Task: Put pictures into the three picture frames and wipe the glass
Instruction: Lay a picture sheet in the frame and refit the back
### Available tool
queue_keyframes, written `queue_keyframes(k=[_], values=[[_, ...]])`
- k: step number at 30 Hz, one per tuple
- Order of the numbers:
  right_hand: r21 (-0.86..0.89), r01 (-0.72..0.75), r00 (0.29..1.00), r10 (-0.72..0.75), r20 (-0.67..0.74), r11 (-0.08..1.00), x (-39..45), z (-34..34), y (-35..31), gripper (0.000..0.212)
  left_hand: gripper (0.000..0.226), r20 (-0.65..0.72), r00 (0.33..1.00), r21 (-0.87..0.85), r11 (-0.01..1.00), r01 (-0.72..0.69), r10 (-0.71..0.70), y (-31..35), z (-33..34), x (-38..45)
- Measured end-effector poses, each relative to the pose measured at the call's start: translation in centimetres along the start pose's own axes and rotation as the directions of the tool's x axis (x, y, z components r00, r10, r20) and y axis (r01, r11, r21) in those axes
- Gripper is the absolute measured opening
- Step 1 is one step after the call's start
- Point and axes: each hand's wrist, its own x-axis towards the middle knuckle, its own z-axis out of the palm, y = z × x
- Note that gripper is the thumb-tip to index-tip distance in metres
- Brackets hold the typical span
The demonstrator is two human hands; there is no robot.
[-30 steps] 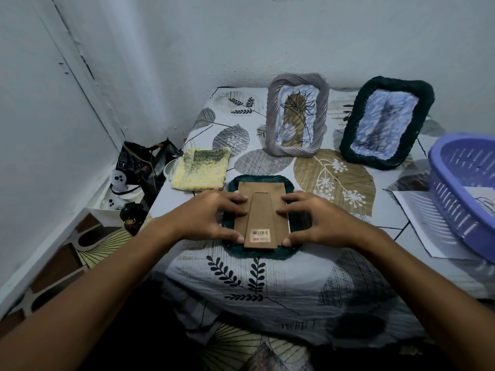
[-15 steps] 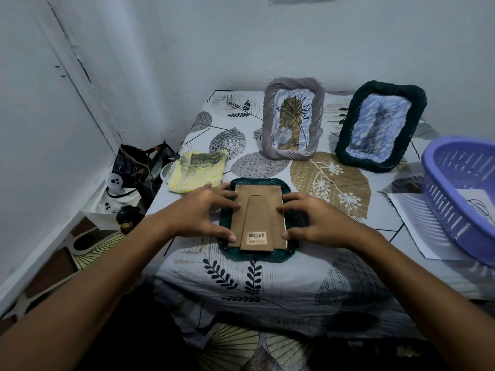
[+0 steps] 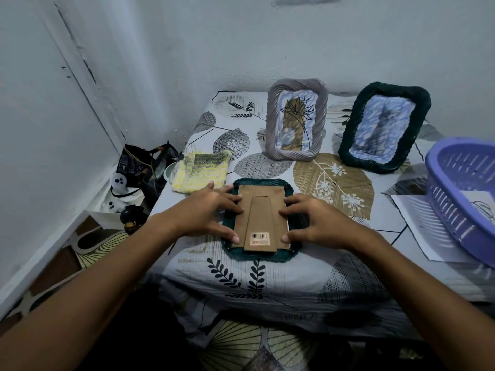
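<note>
A dark green frame [image 3: 257,257] lies face down at the table's near edge, its brown cardboard back [image 3: 261,218] with a stand flap and barcode sticker facing up. My left hand [image 3: 206,212] presses on the back's left edge with spread fingers. My right hand [image 3: 313,219] presses on its right edge the same way. A grey frame [image 3: 296,124] with a plant drawing stands behind. A second dark green frame [image 3: 384,127] with a pale picture stands to its right. A yellow cloth [image 3: 201,171] lies folded at the left.
The table is covered by a leaf-print cloth [image 3: 332,183]. A purple plastic basket [image 3: 466,194] sits at the right on sheets of paper [image 3: 417,223]. White walls close in behind and to the left. Bags and small items [image 3: 139,178] sit on the floor left of the table.
Both hands stay on the cardboard back, their fingers shifting slightly along its edges. The camera view has tilted a little, so the table appears lower in the picture.
</note>
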Motion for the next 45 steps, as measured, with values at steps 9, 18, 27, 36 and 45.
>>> queue_keyframes(k=[9, 18, 27, 36, 45], values=[[-0.015, -0.014, 1.000, 0.014, 0.026, 1.000, 0.0, -0.2, -0.3, 0.067, 0.112, 0.034, 0.999, 0.045, 0.999, 0.012, -0.014, 0.3, -0.4, -0.2], [0.069, -0.019, 0.993, 0.027, -0.112, 0.997, 1.7, -1.5, -0.3, 0.027, 0.061, -0.046, 0.997, -0.013, 0.998, -0.058, 0.057, 0.6, -2.2, 1.0], [0.016, -0.120, 0.984, 0.121, -0.130, 0.993, 7.6, -3.5, 1.5, 0.021, 0.025, -0.082, 0.996, 0.182, 0.983, 0.033, -0.018, -2.1, -3.3, 6.2], [0.044, -0.064, 0.998, 0.063, 0.014, 0.997, 9.2, -4.3, 2.6, 0.019, 0.017, -0.031, 0.998, 0.127, 0.991, -0.044, 0.048, -2.9, -3.8, 7.5], [0.129, -0.074, 0.997, 0.068, 0.046, 0.989, 9.4, -4.4, 3.6, 0.021, 0.018, 0.036, 0.999, 0.050, 0.998, -0.028, 0.026, -3.5, -4.0, 8.1]])
